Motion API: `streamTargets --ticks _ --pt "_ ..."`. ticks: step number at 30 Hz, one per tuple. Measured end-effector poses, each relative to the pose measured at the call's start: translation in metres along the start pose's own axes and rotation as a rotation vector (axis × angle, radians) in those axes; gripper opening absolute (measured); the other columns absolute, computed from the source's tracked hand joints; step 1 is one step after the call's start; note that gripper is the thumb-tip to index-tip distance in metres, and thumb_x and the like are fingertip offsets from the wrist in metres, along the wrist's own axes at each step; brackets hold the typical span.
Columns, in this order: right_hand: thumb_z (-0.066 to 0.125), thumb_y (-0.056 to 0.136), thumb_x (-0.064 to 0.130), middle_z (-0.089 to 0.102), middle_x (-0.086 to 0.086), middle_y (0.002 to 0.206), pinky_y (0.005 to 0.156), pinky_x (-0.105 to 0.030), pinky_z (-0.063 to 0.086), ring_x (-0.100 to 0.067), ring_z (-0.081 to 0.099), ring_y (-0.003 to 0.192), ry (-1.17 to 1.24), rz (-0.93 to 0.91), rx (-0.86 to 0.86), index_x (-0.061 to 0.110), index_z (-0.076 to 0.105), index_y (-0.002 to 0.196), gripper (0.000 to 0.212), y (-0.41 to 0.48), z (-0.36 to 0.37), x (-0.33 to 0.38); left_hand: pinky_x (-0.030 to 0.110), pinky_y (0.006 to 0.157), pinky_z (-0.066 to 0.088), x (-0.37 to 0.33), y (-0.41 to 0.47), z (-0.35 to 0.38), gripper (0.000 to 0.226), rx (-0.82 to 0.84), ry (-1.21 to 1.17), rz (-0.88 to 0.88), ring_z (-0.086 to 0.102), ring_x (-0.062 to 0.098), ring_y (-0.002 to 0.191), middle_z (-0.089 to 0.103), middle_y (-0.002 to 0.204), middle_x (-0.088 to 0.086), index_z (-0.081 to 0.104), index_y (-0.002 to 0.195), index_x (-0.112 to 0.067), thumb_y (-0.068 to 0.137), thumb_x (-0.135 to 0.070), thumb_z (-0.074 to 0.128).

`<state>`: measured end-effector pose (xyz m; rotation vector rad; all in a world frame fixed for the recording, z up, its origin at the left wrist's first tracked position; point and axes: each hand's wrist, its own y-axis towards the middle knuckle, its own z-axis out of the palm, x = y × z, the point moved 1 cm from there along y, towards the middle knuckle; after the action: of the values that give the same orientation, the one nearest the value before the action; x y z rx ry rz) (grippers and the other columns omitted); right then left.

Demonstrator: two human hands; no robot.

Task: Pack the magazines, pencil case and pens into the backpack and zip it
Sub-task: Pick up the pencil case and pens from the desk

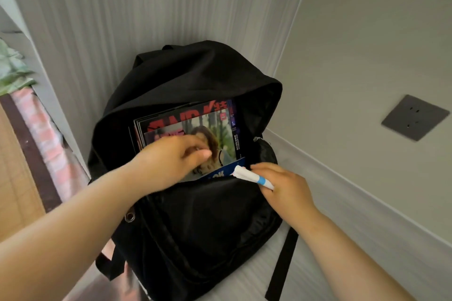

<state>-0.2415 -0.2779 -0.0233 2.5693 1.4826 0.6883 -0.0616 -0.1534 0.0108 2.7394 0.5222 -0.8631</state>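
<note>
Head view looks down on a black backpack (195,222) standing open in a corner between two pale walls. Several magazines (195,124) already sit upright inside its main pocket, their glossy covers showing above the front lip. Over the covers hovers the left hand (171,161), fingers loosely curled with nothing held; whether it touches them I cannot tell. At the right end of the opening, the right hand (283,186) is closed around a white pen with a blue band (252,177), its tip pointing toward the gap beside the magazines. No pencil case is visible.

Light, rigid and smooth, the pen will likely slide easily from a loose grip, so holding it mid-barrel suits dropping it in. Being slick and floppy, the magazines are best steadied flat on the cover. Soft fabric means the backpack's mouth will sag, and it may need holding taut at the lip for zipping.
</note>
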Motion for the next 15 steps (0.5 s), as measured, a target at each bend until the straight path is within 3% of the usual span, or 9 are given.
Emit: streamTargets --ticks 2,4,6,8,11,13,15 --pt "0.064 0.075 0.0 0.063 0.0 0.122 0.064 -0.018 0.043 -0.022 0.067 0.086 0.0 0.001 -0.049 0.017 0.067 0.106 0.036 -0.003 0.004 0.003 0.023 0.077 0.047 -0.005 -0.03 0.011 0.048 0.073 0.179 0.036 0.06 0.009 0.094 0.056 0.098 -0.021 0.043 0.123 -0.038 0.08 -0.057 0.045" --pt "0.063 0.076 -0.001 0.057 0.0 0.129 0.059 -0.012 0.037 -0.021 0.065 0.087 -0.004 0.03 -0.1 0.017 0.063 0.112 0.04 -0.009 0.005 0.003 0.025 0.077 0.048 -0.004 -0.045 0.024 0.046 -0.012 0.422 0.058 0.06 0.011 0.102 0.061 0.111 -0.017 0.039 0.125 -0.041 0.081 -0.055 0.046" --pt "0.06 0.078 -0.001 0.056 -0.002 0.128 0.059 -0.014 0.036 -0.022 0.064 0.088 0.006 0.09 -0.153 0.016 0.059 0.117 0.043 -0.02 0.004 0.001 0.026 0.061 0.052 -0.005 -0.052 0.025 0.037 -0.14 0.533 0.1 0.068 0.016 0.087 0.071 0.096 -0.008 0.058 0.111 -0.031 0.076 -0.039 0.066" --pt "0.058 0.08 0.001 0.058 -0.003 0.122 0.063 -0.022 0.039 -0.024 0.063 0.088 0.023 0.185 -0.196 0.016 0.057 0.119 0.042 -0.037 0.0 -0.003 0.031 0.048 0.054 -0.001 -0.055 0.029 0.036 -0.238 0.529 0.154 0.069 0.026 0.063 0.073 0.071 0.004 0.071 0.089 -0.014 0.056 -0.021 0.085" --pt "0.053 0.085 0.008 0.062 -0.003 0.113 0.067 -0.023 0.033 -0.026 0.06 0.092 0.042 0.415 -0.214 0.018 0.058 0.116 0.032 -0.071 -0.005 -0.018 0.042 0.07 0.05 -0.002 -0.059 0.047 0.026 -0.384 0.475 0.22 0.063 0.034 0.077 0.071 0.083 0.013 0.07 0.092 -0.008 0.071 -0.023 0.068" --pt "0.052 0.087 0.013 0.066 -0.007 0.107 0.064 -0.023 0.028 -0.03 0.058 0.092 0.036 0.592 -0.179 0.016 0.06 0.111 0.026 -0.103 -0.01 -0.029 0.041 0.083 0.037 -0.018 -0.063 0.064 0.034 -0.373 0.337 0.301 0.05 0.028 0.092 0.068 0.095 0.014 0.067 0.098 -0.009 0.076 -0.027 0.048" --pt "0.052 0.087 0.017 0.068 -0.011 0.1 0.059 -0.025 0.022 -0.032 0.058 0.091 0.015 0.76 -0.155 0.017 0.061 0.107 0.021 -0.143 -0.016 -0.037 0.04 0.087 0.042 -0.041 -0.068 0.089 0.034 -0.298 0.164 0.422 0.045 0.019 0.095 0.067 0.097 0.01 0.067 0.098 -0.012 0.075 -0.027 0.047"
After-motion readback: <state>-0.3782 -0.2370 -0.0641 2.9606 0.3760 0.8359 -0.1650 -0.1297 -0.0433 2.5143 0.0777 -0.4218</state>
